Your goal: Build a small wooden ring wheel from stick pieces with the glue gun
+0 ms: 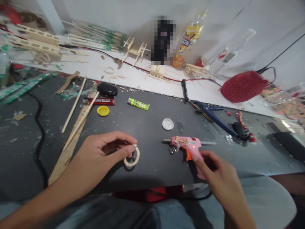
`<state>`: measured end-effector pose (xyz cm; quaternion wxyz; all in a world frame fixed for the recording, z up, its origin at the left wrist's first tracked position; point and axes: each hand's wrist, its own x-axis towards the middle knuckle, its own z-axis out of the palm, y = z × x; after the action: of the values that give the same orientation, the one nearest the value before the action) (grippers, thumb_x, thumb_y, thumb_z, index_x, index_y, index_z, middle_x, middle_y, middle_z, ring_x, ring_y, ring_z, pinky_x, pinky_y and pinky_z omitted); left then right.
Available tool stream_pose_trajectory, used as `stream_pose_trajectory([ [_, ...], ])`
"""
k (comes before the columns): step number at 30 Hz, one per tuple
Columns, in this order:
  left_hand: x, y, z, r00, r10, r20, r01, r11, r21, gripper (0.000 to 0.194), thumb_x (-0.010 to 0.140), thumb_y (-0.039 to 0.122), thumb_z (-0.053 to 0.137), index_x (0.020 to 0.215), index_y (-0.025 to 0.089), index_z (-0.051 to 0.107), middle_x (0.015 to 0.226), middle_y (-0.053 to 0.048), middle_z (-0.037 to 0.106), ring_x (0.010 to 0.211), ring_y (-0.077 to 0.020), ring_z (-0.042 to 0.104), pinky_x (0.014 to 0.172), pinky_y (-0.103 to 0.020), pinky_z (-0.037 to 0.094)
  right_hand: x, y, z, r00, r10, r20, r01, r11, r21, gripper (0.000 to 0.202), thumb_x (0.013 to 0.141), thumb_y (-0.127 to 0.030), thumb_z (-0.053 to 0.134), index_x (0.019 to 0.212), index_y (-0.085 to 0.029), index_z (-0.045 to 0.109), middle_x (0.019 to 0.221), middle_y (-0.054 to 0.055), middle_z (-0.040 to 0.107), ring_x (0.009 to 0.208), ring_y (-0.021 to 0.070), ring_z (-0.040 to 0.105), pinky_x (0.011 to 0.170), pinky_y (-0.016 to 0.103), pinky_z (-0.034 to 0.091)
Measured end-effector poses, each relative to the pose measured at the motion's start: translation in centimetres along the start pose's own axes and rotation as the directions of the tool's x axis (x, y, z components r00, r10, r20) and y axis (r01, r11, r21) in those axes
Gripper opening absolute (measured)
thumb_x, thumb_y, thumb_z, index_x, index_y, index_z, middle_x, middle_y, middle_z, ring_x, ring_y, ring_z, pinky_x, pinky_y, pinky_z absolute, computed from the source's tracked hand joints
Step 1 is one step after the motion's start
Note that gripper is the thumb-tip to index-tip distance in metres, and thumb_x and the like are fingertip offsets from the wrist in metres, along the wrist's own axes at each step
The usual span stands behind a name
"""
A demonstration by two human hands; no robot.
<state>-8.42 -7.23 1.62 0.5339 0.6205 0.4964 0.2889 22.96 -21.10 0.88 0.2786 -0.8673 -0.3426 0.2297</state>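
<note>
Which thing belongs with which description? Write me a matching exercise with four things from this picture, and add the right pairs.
Things:
1. Pale ring
2. Glue gun
3. Round white lid
4. Bottle with a yellow label

Descriptions:
A. Lies on the dark table, touched by neither hand
B. Pink, held in the right hand
C. Stands on the white strip by the wall
D. Pinched in the left hand

Pairs: 1-D, 2-B, 3-A, 4-C

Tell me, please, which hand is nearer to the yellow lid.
Left. The left hand, holding a small ring, is just below the yellow lid in the picture; the right hand, holding a glue gun, is much farther right.
</note>
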Motion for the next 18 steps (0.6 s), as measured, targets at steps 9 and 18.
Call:
stream_pose_trajectory([
  [9, -0.2, -0.8, 0.8, 0.999, -0.033, -0.038, 0.030, 0.997, -0.069, 0.012, 0.082, 0.043, 0.085, 0.082, 0.032, 0.089, 0.072, 0.002, 0.084, 0.059, -0.0140, 0.075, 0.066, -0.018, 0.066, -2.1, -0.7, 0.1, 0.980, 0.013, 0.199, -0.168, 0.593, 0.788, 0.048, 0.065, -0.058, 0.107, 0.088, -0.023, 0.084, 0.076, 0.005, 0.073, 0.060, 0.0161, 0.060, 0.053, 0.025, 0.050],
  [18, -0.4, -1.1, 1.5, 0.994, -0.088, -0.068, 0.087, 0.996, -0.010, 0.014, 0.083, 0.045, 0.086, 0.083, 0.031, 0.089, 0.072, 0.003, 0.085, 0.060, -0.0135, 0.075, 0.062, -0.014, 0.061, -2.1, -2.0, 4.2, 0.938, -0.090, 0.334, -0.148, 0.768, 0.623, 0.037, 0.081, -0.055, 0.097, 0.085, -0.022, 0.079, 0.068, 0.000, 0.059, 0.058, 0.0158, 0.045, 0.052, 0.029, 0.040],
])
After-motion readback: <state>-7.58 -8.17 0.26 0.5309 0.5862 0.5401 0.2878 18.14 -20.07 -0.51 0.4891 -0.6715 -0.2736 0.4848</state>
